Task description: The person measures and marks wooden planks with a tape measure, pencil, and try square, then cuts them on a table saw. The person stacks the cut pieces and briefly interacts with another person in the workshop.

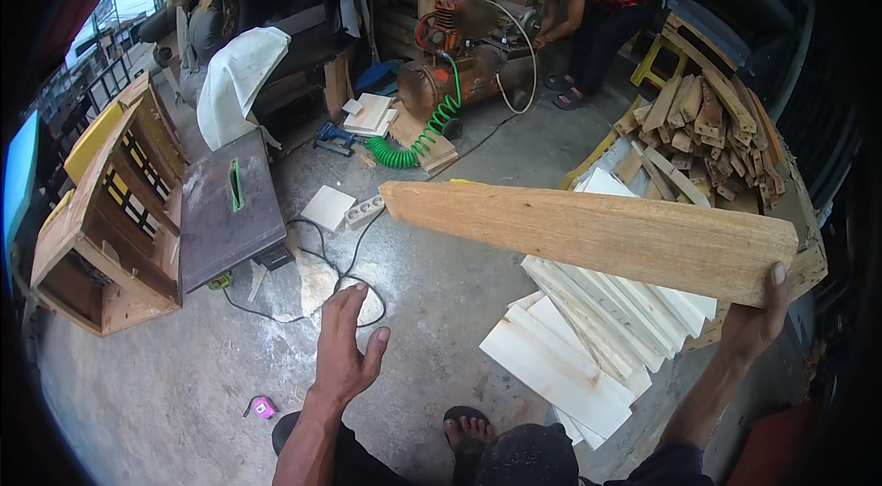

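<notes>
A long wooden board (588,233), brown and narrowing toward its left end, hangs in the air across the middle of the view. My right hand (763,316) grips its wide right end, with the thumb over the face and the other fingers hidden behind. To the left, my left hand (349,353) is raised above the floor with its thumb apart from the fingers; it holds nothing. Below the board lies a fanned stack of pale planks (560,362), partly covered by it.
A table saw (207,233) stands at left beside a wooden frame (115,238). Black cables (335,265) and a power strip (365,212) lie on the floor. Ahead are an orange air compressor (459,82) and a bending person (597,8). Wood offcuts (707,118) are heaped at right; a pink tape measure (265,407) lies nearby.
</notes>
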The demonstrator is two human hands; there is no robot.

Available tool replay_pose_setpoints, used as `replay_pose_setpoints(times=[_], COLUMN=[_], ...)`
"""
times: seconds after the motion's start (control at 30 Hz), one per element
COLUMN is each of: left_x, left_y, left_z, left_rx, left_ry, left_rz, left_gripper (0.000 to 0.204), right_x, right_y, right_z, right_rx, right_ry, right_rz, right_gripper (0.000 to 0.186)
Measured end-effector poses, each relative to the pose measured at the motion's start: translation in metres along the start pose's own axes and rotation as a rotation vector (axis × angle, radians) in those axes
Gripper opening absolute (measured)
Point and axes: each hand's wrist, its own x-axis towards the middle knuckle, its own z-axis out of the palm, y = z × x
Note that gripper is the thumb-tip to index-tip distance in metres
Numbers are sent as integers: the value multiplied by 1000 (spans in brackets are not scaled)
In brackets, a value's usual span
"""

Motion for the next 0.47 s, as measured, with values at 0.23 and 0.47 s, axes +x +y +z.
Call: replay_pose_setpoints(times=[0.23,0.47], left_x=[-7,-49], left_y=[29,16], left_z=[-41,-58], left_rx=[3,71], left_ry=[32,-263], left_rz=[72,-306], left_gripper=[77,56], right_x=[-130,-208], right_y=[46,106], right_z=[154,167], right_rx=[-72,358], right_ry=[-922,-1167], right_rz=[336,750], right_gripper=[53,60])
